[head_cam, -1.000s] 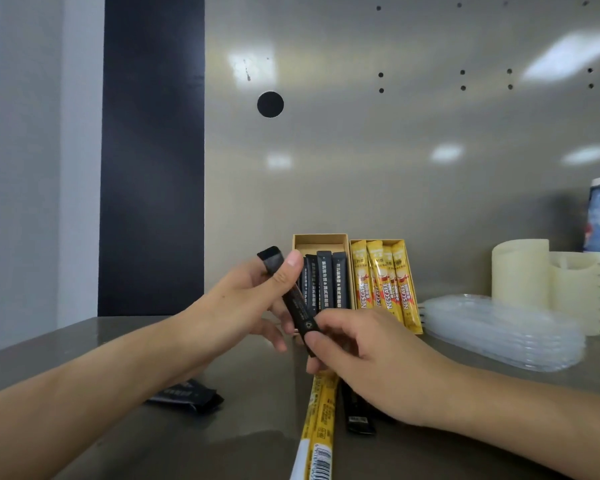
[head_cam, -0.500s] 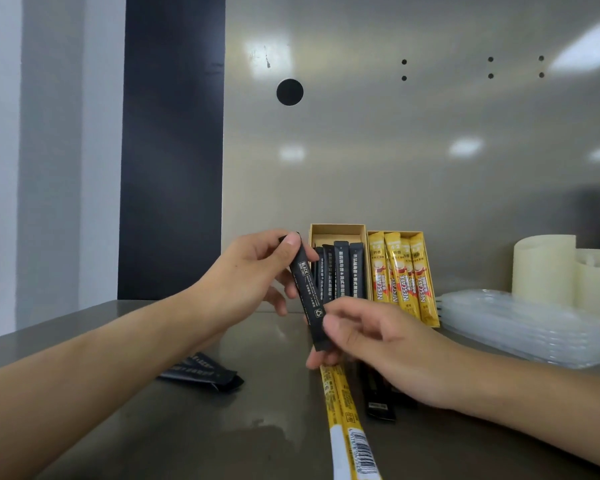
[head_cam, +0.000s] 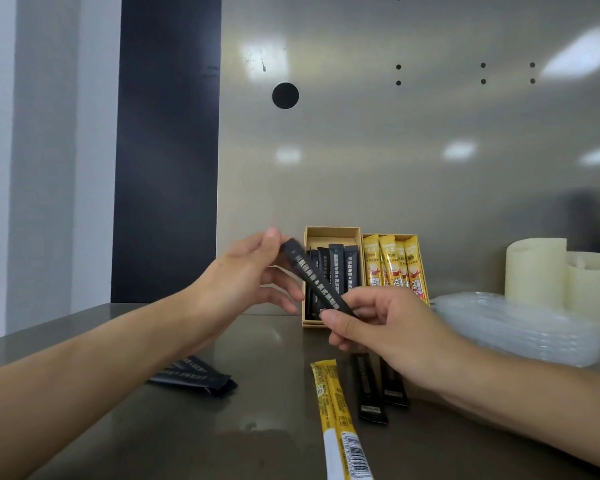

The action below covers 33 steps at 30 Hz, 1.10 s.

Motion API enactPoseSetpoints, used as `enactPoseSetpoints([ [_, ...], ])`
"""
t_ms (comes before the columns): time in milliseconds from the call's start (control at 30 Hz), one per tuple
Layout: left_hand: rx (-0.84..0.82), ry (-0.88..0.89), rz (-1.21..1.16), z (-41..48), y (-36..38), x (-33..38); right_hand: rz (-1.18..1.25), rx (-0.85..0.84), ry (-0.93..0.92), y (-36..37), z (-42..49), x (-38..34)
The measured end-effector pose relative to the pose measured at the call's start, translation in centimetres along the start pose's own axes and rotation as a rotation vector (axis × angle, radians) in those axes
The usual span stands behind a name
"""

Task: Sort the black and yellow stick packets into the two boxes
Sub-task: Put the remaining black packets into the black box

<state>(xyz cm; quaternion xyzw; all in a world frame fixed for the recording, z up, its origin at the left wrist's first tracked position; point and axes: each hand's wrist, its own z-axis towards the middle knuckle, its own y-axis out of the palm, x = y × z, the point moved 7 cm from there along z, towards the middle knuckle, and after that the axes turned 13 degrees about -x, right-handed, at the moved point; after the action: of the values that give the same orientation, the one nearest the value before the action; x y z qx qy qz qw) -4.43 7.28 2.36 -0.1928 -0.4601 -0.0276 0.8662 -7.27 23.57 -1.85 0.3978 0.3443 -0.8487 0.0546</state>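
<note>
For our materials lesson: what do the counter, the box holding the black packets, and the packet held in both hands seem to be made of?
Counter: probably brushed stainless steel; grey, with soft reflections.
Left box: likely matte tan cardboard, with thin flat walls.
Black packet: seemingly a plastic or foil film, with a slight sheen and pale print, held between the left hand and right hand.

Boxes reachable only past both hands

Both hands [head_cam: 246,285] [head_cam: 388,327], sharing one black packet [head_cam: 315,282], stood directly before the left box [head_cam: 333,233]; the right box [head_cam: 419,258] had open air above. Loose packets [head_cam: 340,410] [head_cam: 194,375] dotted the counter [head_cam: 257,427], and clear lids [head_cam: 520,327] blocked the right.
</note>
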Motion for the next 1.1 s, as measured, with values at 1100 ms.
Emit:
enactPoseSetpoints([
  [1100,0.016,-0.172,0.622,-0.2,-2.9,-1.2,-0.21,0.161,0.161,-5.1,2.1,0.8],
])
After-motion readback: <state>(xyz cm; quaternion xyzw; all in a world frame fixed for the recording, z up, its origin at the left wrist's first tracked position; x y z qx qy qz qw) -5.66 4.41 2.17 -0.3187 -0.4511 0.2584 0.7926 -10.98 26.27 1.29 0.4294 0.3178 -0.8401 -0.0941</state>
